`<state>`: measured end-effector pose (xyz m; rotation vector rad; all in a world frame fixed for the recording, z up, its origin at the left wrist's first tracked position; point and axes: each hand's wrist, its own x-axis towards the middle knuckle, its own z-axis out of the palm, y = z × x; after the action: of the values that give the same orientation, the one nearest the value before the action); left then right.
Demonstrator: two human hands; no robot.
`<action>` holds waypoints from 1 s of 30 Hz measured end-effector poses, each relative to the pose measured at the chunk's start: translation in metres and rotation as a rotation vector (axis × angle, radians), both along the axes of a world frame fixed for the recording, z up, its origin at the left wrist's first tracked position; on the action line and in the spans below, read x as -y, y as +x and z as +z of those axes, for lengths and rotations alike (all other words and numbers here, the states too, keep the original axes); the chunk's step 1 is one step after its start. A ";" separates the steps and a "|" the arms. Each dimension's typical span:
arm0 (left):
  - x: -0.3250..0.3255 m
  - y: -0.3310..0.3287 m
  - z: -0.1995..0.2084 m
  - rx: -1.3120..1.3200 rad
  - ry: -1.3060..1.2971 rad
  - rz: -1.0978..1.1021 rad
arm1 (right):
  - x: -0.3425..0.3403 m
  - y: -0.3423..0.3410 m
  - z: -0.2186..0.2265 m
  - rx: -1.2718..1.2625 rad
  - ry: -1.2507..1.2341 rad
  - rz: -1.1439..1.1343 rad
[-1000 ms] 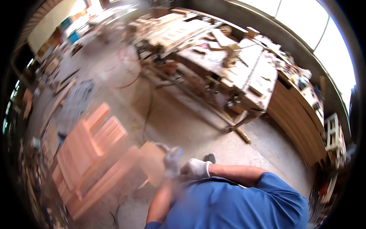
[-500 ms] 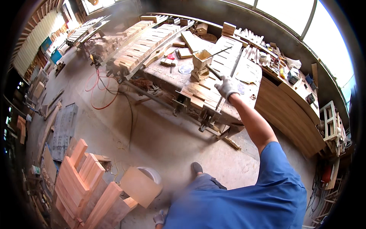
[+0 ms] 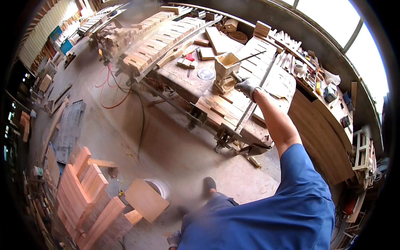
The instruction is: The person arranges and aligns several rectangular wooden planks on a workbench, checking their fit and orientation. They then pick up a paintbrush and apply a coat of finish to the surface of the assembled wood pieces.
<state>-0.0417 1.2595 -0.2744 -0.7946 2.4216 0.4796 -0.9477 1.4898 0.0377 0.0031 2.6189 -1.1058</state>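
Observation:
My right hand (image 3: 248, 87), in a pale work glove, reaches out over the wood panel (image 3: 221, 106) on the bench. Its fingers are closed around a short handle (image 3: 236, 77), whose kind I cannot make out. Just left of the hand stands a glue-stained, square yellowish pot (image 3: 225, 66), propped on a block-like base. A thin dark stick (image 3: 252, 56) leans out of the pot. My left hand (image 3: 174, 239), also gloved, hangs low by my body at the lower edge, its fingers mostly hidden.
On the bench lie a clear round lid (image 3: 205, 74), a red item (image 3: 189, 57) and wood blocks. Clamped panels (image 3: 164, 41) stand beyond. A cluttered side bench (image 3: 325, 91) is at right. Stacked planks (image 3: 79, 196) and a bucket (image 3: 160, 187) under a board stand lower left. A hose (image 3: 106, 106) crosses the floor.
My right hand has drawn closer to the pot, and the handle it holds shows shorter. The view has shifted slightly. My left hand stays low.

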 end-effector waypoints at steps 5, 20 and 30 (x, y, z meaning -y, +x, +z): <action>0.010 -0.009 -0.007 -0.097 -0.049 -0.093 | -0.024 0.005 0.028 0.019 0.015 -0.025; 0.046 -0.277 0.273 -0.856 0.741 0.741 | 0.172 0.333 0.081 -0.025 -0.373 0.788; 0.121 -0.032 0.266 -1.750 1.454 1.091 | 0.309 0.724 0.059 0.533 -0.540 1.212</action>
<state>-0.0738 1.1389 -0.0086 -0.8585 1.0338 3.7837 -0.2238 1.1804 0.0971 -1.0616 1.3191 -1.0258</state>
